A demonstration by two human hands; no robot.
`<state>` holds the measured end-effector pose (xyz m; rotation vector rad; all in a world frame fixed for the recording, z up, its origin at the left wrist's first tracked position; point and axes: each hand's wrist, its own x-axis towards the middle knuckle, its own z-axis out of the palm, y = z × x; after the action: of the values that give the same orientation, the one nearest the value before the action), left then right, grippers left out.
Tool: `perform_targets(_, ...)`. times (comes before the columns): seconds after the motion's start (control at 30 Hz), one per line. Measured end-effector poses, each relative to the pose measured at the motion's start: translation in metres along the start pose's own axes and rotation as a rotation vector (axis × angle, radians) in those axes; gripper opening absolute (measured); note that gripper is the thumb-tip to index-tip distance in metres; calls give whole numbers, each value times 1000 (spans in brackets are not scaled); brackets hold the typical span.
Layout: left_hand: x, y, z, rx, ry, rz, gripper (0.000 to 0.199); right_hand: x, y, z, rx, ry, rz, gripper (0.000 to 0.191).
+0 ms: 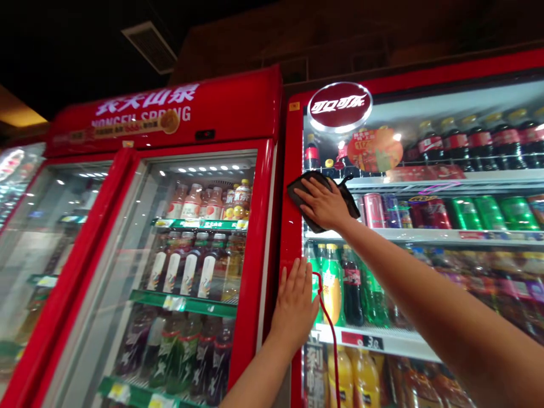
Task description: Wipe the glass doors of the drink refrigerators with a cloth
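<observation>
Flat on the upper left of a fridge's glass door (408, 175), my right hand (323, 201) presses a dark grey cleaning cloth (304, 212). Its fingers are spread over the cloth, which overlaps the red door frame and has a small loop at its upper right corner. Below it, my left hand (296, 303) lies open against the red frame (293, 226) at the door's left edge, fingers pointing up. A thin red cord (334, 340) hangs beside my left hand; where it is fastened I cannot tell.
Behind the glass stand shelves of bottles (331, 277) and cans (463, 212). A lit oval sign (340, 106) is at the door's top. To the left, a second red drinks fridge (178, 136) has its glass doors closed. A ceiling vent (149, 46) is above.
</observation>
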<state>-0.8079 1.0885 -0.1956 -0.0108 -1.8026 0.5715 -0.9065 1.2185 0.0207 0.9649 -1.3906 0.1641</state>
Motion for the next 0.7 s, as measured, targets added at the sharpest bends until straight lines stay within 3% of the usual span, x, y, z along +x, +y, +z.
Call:
perform_targets(0.07, 0, 0, 1, -19, -4, 4, 75, 9, -11, 5, 18, 56, 135, 50)
perform_targets(0.1, -1, 0, 1, -28, -6, 6, 75, 8, -17, 7, 34, 60, 131, 49)
perform_targets(0.2, -6, 4, 0, -33, 10, -33, 79, -6, -30, 8, 99, -23, -186, 45)
perform_targets(0.3, -17, 11, -1, 4, 56, -162, 82, -14, -21, 4, 137, -118, -477, 45)
perform_targets(0.37, -25, 15, -2, 37, 56, -208, 83, -8, -11, 2, 120, -126, -432, 47)
perform_targets(0.43, -32, 17, -3, 58, 33, -200, 83, -4, -9, 1, 84, -103, -263, 48)
perform_targets(0.5, -36, 18, -5, 65, 14, -183, 84, -10, -20, 2, 67, -82, -150, 49)
perform_targets(0.53, -38, 18, -6, 64, 14, -181, 85, -17, -29, 3, 74, -85, -166, 49)
perform_targets(0.63, -38, 20, -8, 53, 39, -185, 86, -45, -47, 5, 138, -133, -405, 47)
perform_targets(0.7, -35, 21, -10, 42, 51, -199, 86, -55, -41, 3, 163, -166, -541, 48)
